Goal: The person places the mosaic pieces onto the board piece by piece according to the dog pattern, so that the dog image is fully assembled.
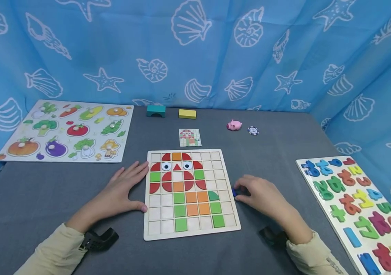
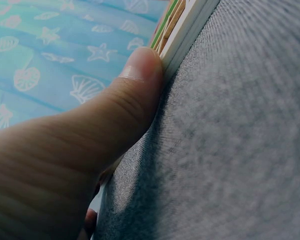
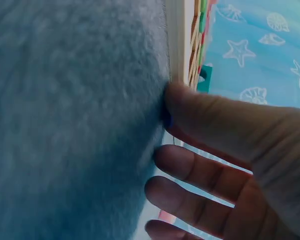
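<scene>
A wooden grid board (image 1: pixel 192 229) lies mid-table, with red, orange and green tiles and two eye discs forming a picture in its squares. My left hand (image 1: pixel 118 193) lies along the board's left edge, fingers spread and thumb touching the rim. In the left wrist view the thumb (image 2: pixel 135 82) presses against the board's side. By the right edge, my right hand (image 1: pixel 262 194) pinches a small dark blue piece (image 1: pixel 235 192) between thumb and fingers, low at the table. Most of that piece (image 3: pixel 166 119) is hidden behind the thumb in the right wrist view, so its shape cannot be made out.
Behind the board lies a small picture card (image 1: pixel 190 138). Farther back are a teal arch block (image 1: pixel 155 111), a yellow block (image 1: pixel 187 114), a pink pig (image 1: pixel 234 125) and a poker chip (image 1: pixel 253 130). A vegetable puzzle (image 1: pixel 61 131) lies left, a number puzzle (image 1: pixel 343 233) right.
</scene>
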A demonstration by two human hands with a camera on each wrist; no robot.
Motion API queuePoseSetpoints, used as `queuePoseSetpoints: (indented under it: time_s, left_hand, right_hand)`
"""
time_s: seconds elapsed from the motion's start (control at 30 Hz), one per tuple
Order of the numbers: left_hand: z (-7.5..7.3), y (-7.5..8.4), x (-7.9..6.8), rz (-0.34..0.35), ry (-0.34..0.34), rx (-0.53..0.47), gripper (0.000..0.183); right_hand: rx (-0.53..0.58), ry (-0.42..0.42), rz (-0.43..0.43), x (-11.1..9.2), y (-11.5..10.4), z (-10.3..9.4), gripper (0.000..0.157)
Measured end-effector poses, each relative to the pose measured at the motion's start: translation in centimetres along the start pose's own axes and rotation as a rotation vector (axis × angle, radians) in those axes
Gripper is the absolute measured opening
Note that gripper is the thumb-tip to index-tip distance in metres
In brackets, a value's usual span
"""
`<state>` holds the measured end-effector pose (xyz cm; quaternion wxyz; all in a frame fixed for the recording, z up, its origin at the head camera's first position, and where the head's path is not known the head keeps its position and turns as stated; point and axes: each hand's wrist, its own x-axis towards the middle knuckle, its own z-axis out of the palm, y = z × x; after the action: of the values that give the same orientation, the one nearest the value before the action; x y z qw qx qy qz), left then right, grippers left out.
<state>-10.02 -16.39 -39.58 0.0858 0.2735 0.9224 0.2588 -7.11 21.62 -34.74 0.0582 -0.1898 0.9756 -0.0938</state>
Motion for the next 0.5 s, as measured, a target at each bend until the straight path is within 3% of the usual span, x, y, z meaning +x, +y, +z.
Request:
queuePoseSetpoints:
  time_s: [0.3, 0.5]
  left_hand:
    - [0.2, 0.2, 0.0, 0.003, -0.003, -0.008, 0.11]
    - [0.0, 0.2, -0.1, -0.001, 0.003, -0.008, 0.11]
  right_hand:
    - [-0.009, 0.037, -0.024, 0.3, -0.3, -0.3, 0.015]
    - [0.06, 0.009, -0.182, 0.5, -1.3, -0.6, 0.017]
